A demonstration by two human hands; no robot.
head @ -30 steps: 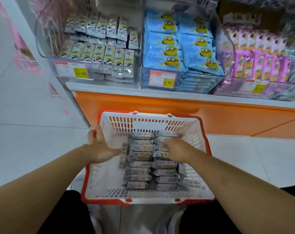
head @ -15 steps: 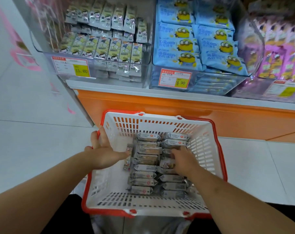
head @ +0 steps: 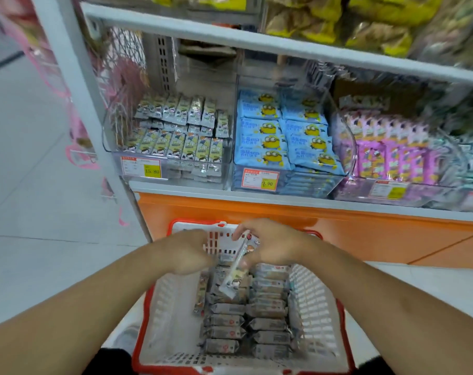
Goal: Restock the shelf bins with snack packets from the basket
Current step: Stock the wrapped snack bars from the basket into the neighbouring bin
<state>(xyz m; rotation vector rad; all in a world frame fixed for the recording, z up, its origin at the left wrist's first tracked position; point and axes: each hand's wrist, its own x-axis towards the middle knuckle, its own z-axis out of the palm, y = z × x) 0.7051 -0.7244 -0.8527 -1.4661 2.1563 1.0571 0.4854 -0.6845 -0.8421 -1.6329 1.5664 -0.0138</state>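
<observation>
While my right hand [head: 277, 246] pinches one packet [head: 236, 269] above the basket [head: 315, 301] | left hand [head: 188, 253] curled, grip probably empty | bin [head: 173, 147] part-filled; most packets unshelved.

A single view is given, taken from a wide-angle camera worn on the person's head. It is aimed forward and downward, so that both forearms are seen entering from the bottom corners and meeting near the centre. The white plastic basket with a red rim [head: 315, 307] is seen from almost straight above and close by, filling the lower middle of the frame. The white metal shelf with clear plastic bins [head: 257, 196] is faced head-on at short range across the upper half, above an orange base panel [head: 365, 234]. Straight edges are bent by the lens, and the right side is blurred. The pale tiled floor [head: 40, 226] is seen at the left.
</observation>
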